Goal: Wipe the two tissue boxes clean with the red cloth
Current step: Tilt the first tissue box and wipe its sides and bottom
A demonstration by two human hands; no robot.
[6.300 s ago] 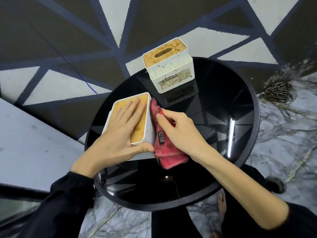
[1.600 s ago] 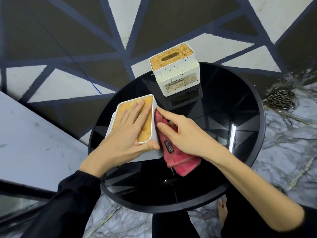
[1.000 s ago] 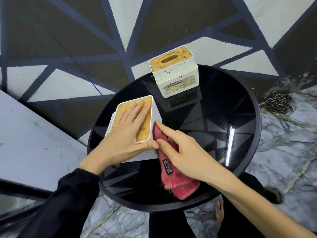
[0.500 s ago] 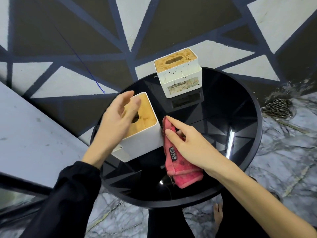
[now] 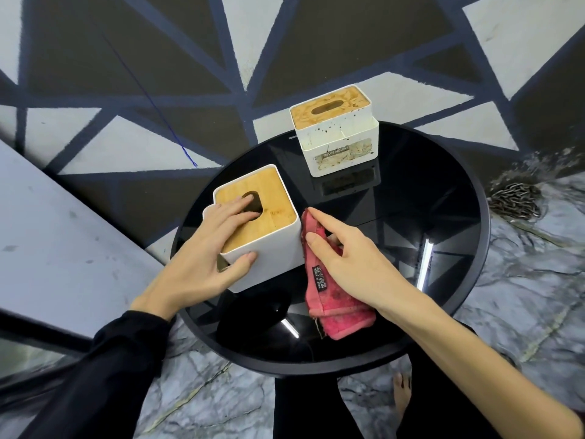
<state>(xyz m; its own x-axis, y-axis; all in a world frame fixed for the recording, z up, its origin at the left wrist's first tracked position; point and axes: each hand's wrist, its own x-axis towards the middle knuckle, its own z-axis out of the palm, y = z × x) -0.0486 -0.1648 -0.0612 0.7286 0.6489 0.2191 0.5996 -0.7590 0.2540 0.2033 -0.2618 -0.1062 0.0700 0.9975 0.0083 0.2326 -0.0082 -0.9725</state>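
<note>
Steadying the near tissue box [image 5: 253,229] on the tabletop [image 5: 443,217], left hand [image 5: 209,258] grips its top; right hand [image 5: 345,258] presses red cloth [image 5: 335,308] flat-fingered against its side. Far tissue box [image 5: 335,137] stands behind. Hard wiping might skid the box on glossy glass.

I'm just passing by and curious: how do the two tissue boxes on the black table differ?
The near tissue box looks clean, its white sides plain; the far tissue box is spotted with dark specks and carries a worn label. The near one's wooden lid is smooth and bright; the far one's is stained. The left hand holds the near box while the right hand presses the red cloth beside it; the far box stands untouched. Both are white with slotted wooden lids.
</note>
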